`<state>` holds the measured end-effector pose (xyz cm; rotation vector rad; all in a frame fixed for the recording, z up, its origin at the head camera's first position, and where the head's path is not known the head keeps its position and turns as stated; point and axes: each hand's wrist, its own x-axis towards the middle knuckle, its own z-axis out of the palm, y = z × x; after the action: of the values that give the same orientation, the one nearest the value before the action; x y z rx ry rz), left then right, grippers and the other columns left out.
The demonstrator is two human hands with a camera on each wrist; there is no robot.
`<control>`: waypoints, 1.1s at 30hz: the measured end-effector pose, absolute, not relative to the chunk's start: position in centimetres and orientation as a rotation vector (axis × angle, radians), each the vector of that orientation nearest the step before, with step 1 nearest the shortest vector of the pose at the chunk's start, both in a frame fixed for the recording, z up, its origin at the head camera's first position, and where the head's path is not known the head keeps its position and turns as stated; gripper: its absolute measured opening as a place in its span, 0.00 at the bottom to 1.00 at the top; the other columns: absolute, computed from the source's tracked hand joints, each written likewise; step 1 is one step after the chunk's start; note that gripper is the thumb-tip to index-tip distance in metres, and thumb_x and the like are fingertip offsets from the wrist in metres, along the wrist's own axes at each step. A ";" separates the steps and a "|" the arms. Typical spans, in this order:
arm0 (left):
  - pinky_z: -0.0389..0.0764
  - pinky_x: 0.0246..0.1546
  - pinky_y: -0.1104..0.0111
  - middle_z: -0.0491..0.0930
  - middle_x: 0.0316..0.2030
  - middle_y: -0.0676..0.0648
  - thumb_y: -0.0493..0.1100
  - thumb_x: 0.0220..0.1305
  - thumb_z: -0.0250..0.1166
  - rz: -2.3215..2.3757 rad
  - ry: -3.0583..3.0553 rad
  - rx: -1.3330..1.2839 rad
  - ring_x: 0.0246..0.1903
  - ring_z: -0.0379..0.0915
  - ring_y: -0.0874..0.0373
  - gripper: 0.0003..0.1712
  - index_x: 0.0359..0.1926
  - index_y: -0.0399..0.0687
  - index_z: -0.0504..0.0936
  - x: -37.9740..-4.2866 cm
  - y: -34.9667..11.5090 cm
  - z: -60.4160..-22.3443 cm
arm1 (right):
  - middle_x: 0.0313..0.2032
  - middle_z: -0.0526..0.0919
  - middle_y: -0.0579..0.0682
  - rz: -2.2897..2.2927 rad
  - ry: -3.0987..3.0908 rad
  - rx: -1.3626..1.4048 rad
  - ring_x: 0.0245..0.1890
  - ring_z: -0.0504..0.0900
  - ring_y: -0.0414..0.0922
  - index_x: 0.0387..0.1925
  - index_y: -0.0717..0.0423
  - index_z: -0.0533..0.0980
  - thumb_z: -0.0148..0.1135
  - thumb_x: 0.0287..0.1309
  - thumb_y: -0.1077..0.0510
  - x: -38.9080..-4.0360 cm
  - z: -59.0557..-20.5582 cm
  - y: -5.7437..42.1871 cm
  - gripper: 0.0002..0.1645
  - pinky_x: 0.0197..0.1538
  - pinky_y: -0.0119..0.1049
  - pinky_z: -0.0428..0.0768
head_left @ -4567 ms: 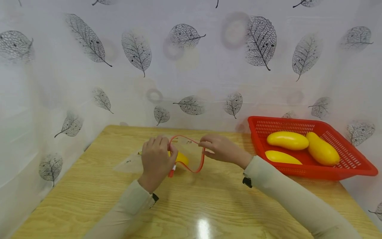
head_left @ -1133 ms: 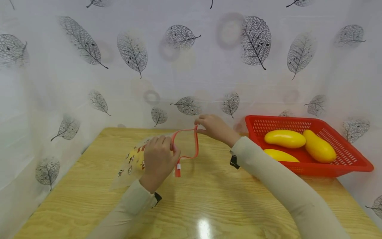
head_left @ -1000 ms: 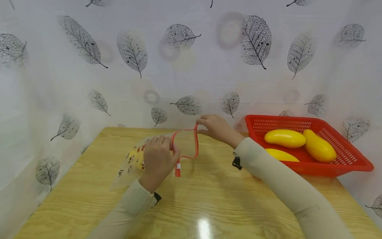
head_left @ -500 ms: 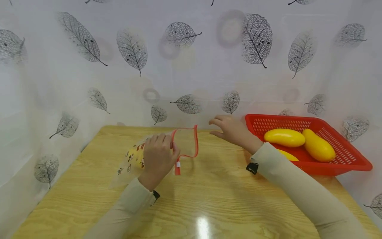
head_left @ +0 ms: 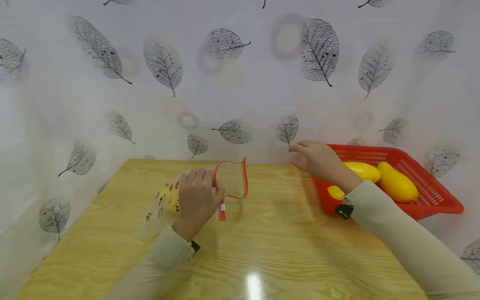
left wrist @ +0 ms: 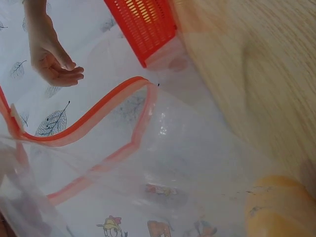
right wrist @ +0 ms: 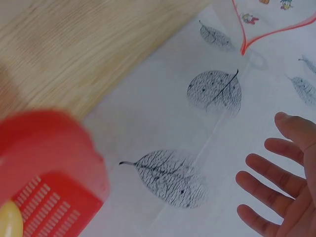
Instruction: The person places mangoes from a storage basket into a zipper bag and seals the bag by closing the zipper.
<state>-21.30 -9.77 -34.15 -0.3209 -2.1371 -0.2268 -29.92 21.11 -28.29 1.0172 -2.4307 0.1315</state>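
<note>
Bag (head_left: 159, 216), clear and printed with small cartoon figures, is well to the left of the red basket (head_left: 431, 187), over the wooden table (head_left: 270, 241). Its long axis runs from a closed end farthest from the basket to a gaping mouth that points toward the basket and slightly away from the person. A red zip strip (head_left: 245, 183) edges the mouth; a white slider (head_left: 223, 207) sits at the near corner, where a short red tail points back toward the person.

There is one bag, one basket and four yellow pieces in view: one bagged piece (left wrist: 279, 210) and three inside the basket. The bagged one is partly hidden, so its direction cannot be told. The back piece (head_left: 365, 171) lies along the basket's back wall, the right piece (head_left: 398, 183) slants with its broad end toward the basket's front right, and the front piece (head_left: 335, 192) is mostly covered by the right arm.

Left of the basket, the left hand (head_left: 196, 200) curls its fingers round the bag just behind the mouth, gripping it. The right hand (head_left: 318, 160) is raised by the basket's left end, fingers parted and slightly bent, holding nothing; its forearm slants in front of the basket.
</note>
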 end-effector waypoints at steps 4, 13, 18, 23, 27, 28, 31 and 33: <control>0.69 0.24 0.62 0.71 0.17 0.46 0.39 0.48 0.61 -0.221 -2.132 -0.322 0.20 0.66 0.52 0.11 0.17 0.45 0.68 -21.3 -9.7 -34.1 | 0.42 0.84 0.57 0.089 -2.515 0.948 0.38 0.83 0.55 0.44 0.59 0.79 0.67 0.52 0.53 -30.2 -27.9 22.7 0.19 0.45 0.49 0.80; 0.68 0.23 0.62 0.70 0.16 0.46 0.39 0.48 0.61 -0.226 -2.123 -0.316 0.19 0.65 0.52 0.12 0.16 0.45 0.67 -21.2 -9.7 -34.1 | 0.48 0.82 0.57 0.055 -2.868 0.711 0.46 0.80 0.55 0.50 0.57 0.77 0.65 0.53 0.51 -31.5 -27.2 26.9 0.24 0.51 0.53 0.77; 0.68 0.23 0.62 0.70 0.16 0.46 0.39 0.48 0.61 -0.217 -2.116 -0.324 0.19 0.64 0.52 0.12 0.16 0.44 0.67 -21.2 -9.8 -33.9 | 0.52 0.80 0.60 0.068 -3.004 0.634 0.52 0.77 0.59 0.55 0.59 0.74 0.63 0.54 0.49 -32.3 -27.1 29.0 0.28 0.55 0.59 0.73; 0.68 0.23 0.62 0.70 0.16 0.46 0.39 0.47 0.61 -0.223 -2.115 -0.329 0.19 0.64 0.52 0.12 0.16 0.44 0.67 -21.2 -9.8 -34.0 | 0.55 0.77 0.60 0.116 -3.100 0.570 0.55 0.74 0.60 0.58 0.58 0.72 0.63 0.54 0.45 -32.3 -27.1 30.5 0.33 0.56 0.61 0.70; 0.68 0.24 0.63 0.70 0.16 0.46 0.39 0.48 0.61 -0.233 -2.123 -0.330 0.19 0.64 0.52 0.12 0.16 0.44 0.67 -21.2 -9.8 -34.1 | 0.56 0.77 0.59 0.158 -3.194 0.527 0.54 0.74 0.58 0.59 0.55 0.71 0.64 0.51 0.39 -32.3 -27.2 31.4 0.38 0.53 0.62 0.72; 0.68 0.24 0.63 0.70 0.16 0.46 0.39 0.48 0.61 -0.235 -2.124 -0.330 0.19 0.64 0.52 0.12 0.16 0.44 0.67 -21.2 -9.8 -34.1 | 0.56 0.77 0.60 0.170 -3.218 0.522 0.53 0.75 0.58 0.59 0.55 0.71 0.64 0.50 0.38 -32.4 -27.2 31.6 0.39 0.52 0.62 0.73; 0.68 0.24 0.63 0.70 0.16 0.46 0.38 0.47 0.61 -0.236 -2.122 -0.330 0.19 0.64 0.52 0.12 0.16 0.44 0.67 -21.3 -9.7 -34.2 | 0.53 0.78 0.59 0.188 -3.280 0.550 0.49 0.77 0.56 0.58 0.55 0.71 0.65 0.48 0.37 -32.7 -27.6 32.1 0.40 0.49 0.58 0.76; 0.68 0.24 0.62 0.70 0.16 0.46 0.38 0.47 0.61 -0.236 -2.119 -0.331 0.19 0.64 0.52 0.12 0.16 0.44 0.67 -21.3 -9.7 -34.1 | 0.50 0.80 0.57 0.202 -3.316 0.582 0.47 0.78 0.53 0.56 0.54 0.73 0.66 0.47 0.37 -32.9 -27.9 32.5 0.39 0.47 0.55 0.78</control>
<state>-21.25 -9.74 -34.13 -0.3307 -2.1193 -0.2358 -32.91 32.50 -27.90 0.5824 -3.3158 0.2017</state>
